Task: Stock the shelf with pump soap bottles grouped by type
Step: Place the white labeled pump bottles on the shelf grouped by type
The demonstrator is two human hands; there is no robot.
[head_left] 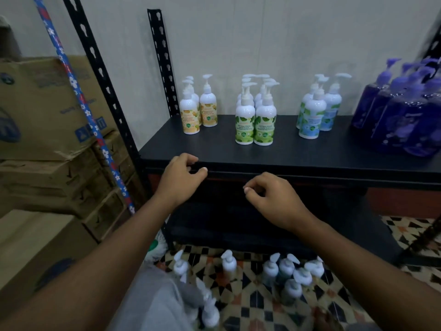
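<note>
Left hand (181, 179) is at the front edge of the shelf (310, 155), fingers loosely curled, holding nothing. Right hand (270, 200) is near it and a little lower, also loosely curled and empty. Beyond the hands, on the shelf, four separate groups stand: yellow-label bottles (198, 111), green-label bottles (255, 120), blue-label bottles (315, 115), purple bottles (403, 120). White bottles (286, 274) stand on the floor (250, 304), below the hands.

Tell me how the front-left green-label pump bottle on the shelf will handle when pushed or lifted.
The green-label bottle is tall and narrow with a pump on top, so a high push would probably tip it. It stands close beside its twin, so it may knock that one. Its smooth plastic looks rigid but possibly slippery.
</note>
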